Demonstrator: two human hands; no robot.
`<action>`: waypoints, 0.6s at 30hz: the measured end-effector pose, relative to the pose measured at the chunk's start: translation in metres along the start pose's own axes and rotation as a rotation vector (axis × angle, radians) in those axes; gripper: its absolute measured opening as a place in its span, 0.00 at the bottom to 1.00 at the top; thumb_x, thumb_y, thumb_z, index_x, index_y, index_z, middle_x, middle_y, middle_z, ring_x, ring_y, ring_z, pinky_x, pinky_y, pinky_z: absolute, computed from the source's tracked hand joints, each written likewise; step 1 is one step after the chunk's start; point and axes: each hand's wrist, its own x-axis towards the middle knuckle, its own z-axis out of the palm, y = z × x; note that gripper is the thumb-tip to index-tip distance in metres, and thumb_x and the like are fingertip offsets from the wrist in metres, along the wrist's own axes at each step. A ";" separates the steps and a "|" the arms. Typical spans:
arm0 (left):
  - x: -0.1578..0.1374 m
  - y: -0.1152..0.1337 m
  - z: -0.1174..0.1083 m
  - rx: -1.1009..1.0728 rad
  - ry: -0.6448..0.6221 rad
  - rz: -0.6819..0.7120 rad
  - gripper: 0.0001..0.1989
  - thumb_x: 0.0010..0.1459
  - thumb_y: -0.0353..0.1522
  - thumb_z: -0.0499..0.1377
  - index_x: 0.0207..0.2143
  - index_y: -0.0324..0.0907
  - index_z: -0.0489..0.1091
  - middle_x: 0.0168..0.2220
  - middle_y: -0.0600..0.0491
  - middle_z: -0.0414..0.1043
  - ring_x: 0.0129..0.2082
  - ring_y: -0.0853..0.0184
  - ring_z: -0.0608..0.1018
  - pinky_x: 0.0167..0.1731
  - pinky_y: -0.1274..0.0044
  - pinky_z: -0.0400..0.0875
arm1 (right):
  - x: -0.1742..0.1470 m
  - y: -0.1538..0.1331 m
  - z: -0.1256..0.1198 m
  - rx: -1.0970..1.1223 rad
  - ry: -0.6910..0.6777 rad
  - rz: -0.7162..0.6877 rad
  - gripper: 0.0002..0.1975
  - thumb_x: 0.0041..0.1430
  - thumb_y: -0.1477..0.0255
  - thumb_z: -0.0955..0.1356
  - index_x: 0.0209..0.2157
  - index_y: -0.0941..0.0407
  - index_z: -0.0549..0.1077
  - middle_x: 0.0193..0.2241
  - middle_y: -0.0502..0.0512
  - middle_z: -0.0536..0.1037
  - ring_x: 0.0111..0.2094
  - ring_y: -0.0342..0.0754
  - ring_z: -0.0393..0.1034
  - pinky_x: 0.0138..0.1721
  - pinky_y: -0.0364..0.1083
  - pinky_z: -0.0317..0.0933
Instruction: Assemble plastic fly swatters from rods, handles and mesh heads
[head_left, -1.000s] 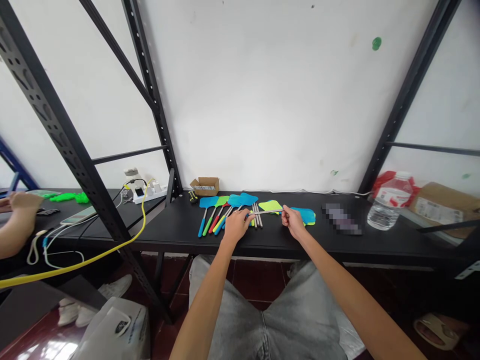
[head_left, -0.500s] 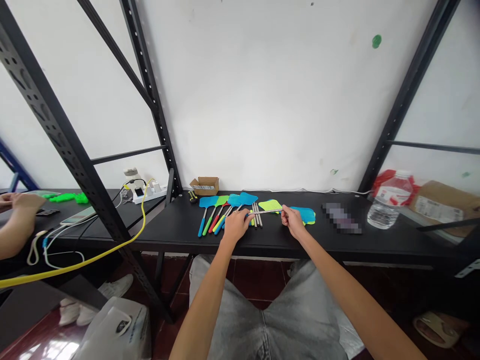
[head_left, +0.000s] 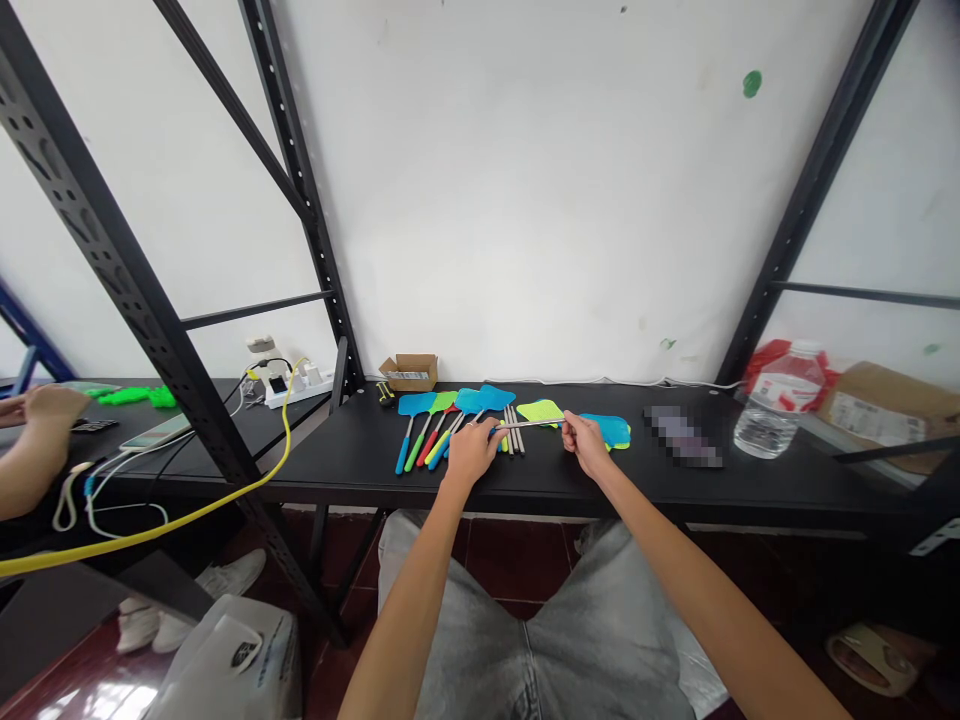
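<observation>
A thin metal rod point(head_left: 534, 424) lies level between my two hands, just above the black table point(head_left: 360, 480). My left hand point(head_left: 471, 452) is closed around its left end, where a bit of blue shows at the fingers. The right end is pinched in my right hand point(head_left: 585, 440). Left of my hands, several fly swatters point(head_left: 417, 404) with blue, green and red parts lie side by side, handles toward me. Several bare metal rods point(head_left: 516, 440) lie behind the held one. A yellow-green swatter head point(head_left: 540, 410) and blue swatter heads point(head_left: 615, 430) lie around my right hand.
A small open cardboard box point(head_left: 411, 372) stands at the back left. To the right are a blurred-out flat object point(head_left: 682, 436), a large water bottle point(head_left: 780, 400) and a carton point(head_left: 877, 410). A yellow cable point(head_left: 247, 488) crosses at left, near another person's hand point(head_left: 56, 405). Black shelf posts flank the table.
</observation>
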 end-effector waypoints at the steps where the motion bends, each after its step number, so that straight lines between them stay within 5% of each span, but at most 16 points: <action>1: 0.000 0.000 0.000 -0.001 0.000 0.000 0.22 0.68 0.48 0.44 0.47 0.48 0.71 0.33 0.49 0.74 0.35 0.62 0.75 0.29 0.77 0.61 | 0.000 0.000 0.000 -0.002 -0.001 -0.001 0.21 0.52 0.55 0.71 0.18 0.54 0.64 0.12 0.45 0.59 0.14 0.38 0.50 0.15 0.42 0.44; 18: 0.000 0.000 -0.002 0.014 -0.001 -0.006 0.22 0.67 0.49 0.45 0.47 0.50 0.72 0.32 0.50 0.74 0.36 0.61 0.75 0.28 0.77 0.59 | 0.001 0.002 -0.001 -0.009 -0.014 -0.013 0.20 0.52 0.56 0.71 0.18 0.54 0.64 0.12 0.45 0.59 0.14 0.38 0.50 0.14 0.41 0.45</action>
